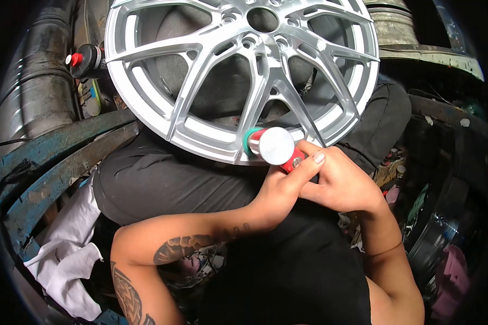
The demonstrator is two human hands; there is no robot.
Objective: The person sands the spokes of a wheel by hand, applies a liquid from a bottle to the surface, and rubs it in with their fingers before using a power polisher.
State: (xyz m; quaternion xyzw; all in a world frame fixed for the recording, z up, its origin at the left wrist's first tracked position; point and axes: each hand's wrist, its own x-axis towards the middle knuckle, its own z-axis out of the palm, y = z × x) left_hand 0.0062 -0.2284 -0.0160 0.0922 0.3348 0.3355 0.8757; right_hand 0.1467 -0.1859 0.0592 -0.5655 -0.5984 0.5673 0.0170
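A silver multi-spoke wheel rim (pixel 200 40) fills the upper middle of the head view, over dark-trousered legs. Near its lower edge is a small red power tool (pixel 294 161) with a round silver head and a green pad, the pad against the rim at the foot of a spoke. My left hand (pixel 281 189) is wrapped round the tool's body from the left. From the right, my right hand (pixel 344 179) is closed round the same tool, its fingers meeting the left hand. The hands hide most of the tool's body.
Blue metal bars (pixel 54 132) run along the left beside a large metal cylinder (pixel 35 81). A black bottle with a red cap (pixel 87 60) stands near the rim's left edge. White cloth (pixel 68 260) hangs at lower left, pink cloth (pixel 453 276) at lower right.
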